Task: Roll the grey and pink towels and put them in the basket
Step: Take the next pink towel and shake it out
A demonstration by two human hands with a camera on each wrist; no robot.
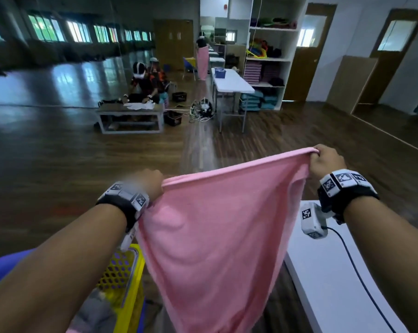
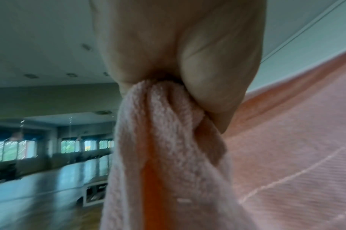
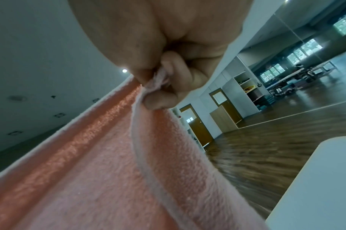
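So we've got the pink towel held up in the air in front of us, spread between both hands and hanging down in a loose triangle that narrows toward the bottom. Our left hand has a tight grip on one top corner, with the cloth bunched into a thick wad inside the closed fist (the left wrist view shows it squeezed right in there, pink towel spilling down out of the left hand). Our right hand sits higher and further out, and its grip is more of a pinch: in the right wrist view the fingers curl round the hemmed corner of the pink towel under the right hand. The top edge runs taut and slanted from the lower left hand up to the right one. Below our left arm there's the yellow basket, with something grey just beside it at the bottom edge; it's too blurry to say for sure it's the other towel. The white bench is off to the right, under our right wrist, and the towel hangs between basket and bench, over the wooden floor. Other people are working at a low table further back in the hall.
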